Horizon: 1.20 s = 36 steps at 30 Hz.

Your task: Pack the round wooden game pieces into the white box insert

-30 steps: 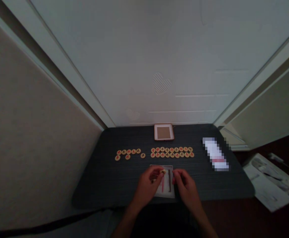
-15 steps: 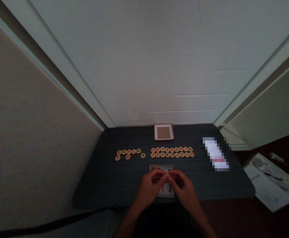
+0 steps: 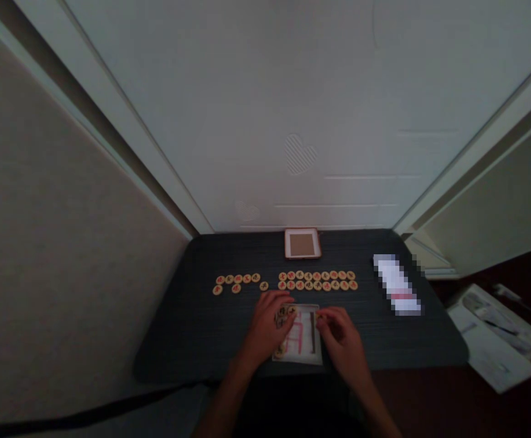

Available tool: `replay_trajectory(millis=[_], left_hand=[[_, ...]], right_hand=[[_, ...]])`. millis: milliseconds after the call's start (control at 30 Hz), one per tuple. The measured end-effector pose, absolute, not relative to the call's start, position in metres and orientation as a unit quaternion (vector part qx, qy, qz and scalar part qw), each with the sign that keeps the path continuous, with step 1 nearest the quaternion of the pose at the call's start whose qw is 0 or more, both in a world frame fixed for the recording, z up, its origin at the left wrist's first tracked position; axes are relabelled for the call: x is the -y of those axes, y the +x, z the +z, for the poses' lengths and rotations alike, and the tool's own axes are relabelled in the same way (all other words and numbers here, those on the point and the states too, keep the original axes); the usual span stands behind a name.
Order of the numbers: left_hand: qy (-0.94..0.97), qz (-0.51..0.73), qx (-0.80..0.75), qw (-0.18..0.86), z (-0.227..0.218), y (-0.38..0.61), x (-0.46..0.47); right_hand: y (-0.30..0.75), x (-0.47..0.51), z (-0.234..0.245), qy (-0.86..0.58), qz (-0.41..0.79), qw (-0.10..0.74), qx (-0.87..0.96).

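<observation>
A small white board (image 3: 302,340) with red and dark lines lies at the near edge of the dark table (image 3: 192,328). My left hand (image 3: 266,326) rests on the board's left side, fingers curled over a few round wooden game pieces (image 3: 286,314) at its top-left corner. My right hand (image 3: 342,337) sits at the board's right edge with its fingers bent; whether it holds anything is hidden. Beyond the board, two rows of round pieces (image 3: 317,280) run across the table, and a smaller group of pieces (image 3: 239,281) lies to the left.
A small pink-rimmed square tray (image 3: 302,244) stands at the table's far edge by the wall. A blurred white packet (image 3: 396,284) lies at the right of the table. White papers (image 3: 493,334) lie on the floor to the right. Walls close in left and behind.
My hands were pinched together over the board's middle; now they have parted, the left moving up-left onto pieces at the board's corner, the right drawing to the board's right edge.
</observation>
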<state>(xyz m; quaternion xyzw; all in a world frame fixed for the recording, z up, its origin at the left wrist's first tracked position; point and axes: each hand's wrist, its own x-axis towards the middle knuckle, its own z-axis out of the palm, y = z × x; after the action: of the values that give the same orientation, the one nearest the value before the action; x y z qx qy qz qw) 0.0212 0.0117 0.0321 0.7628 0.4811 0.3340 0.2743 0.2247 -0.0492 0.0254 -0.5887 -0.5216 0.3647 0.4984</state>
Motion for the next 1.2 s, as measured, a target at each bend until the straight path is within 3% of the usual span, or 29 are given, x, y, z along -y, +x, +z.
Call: replay_trajectory(millis=[400,1200], left_hand=[[0.772,0.274,-0.497,0.286,0.02,0.024,-0.012],[0.755,0.298,-0.516,0.274,0.013,0.027,-0.008]], right_hand=[[0.217,0.036,0.023,-0.614,0.352,0.452,0.543],[0.193,0.027,0.007,-0.694,0.169,0.308,0.628]])
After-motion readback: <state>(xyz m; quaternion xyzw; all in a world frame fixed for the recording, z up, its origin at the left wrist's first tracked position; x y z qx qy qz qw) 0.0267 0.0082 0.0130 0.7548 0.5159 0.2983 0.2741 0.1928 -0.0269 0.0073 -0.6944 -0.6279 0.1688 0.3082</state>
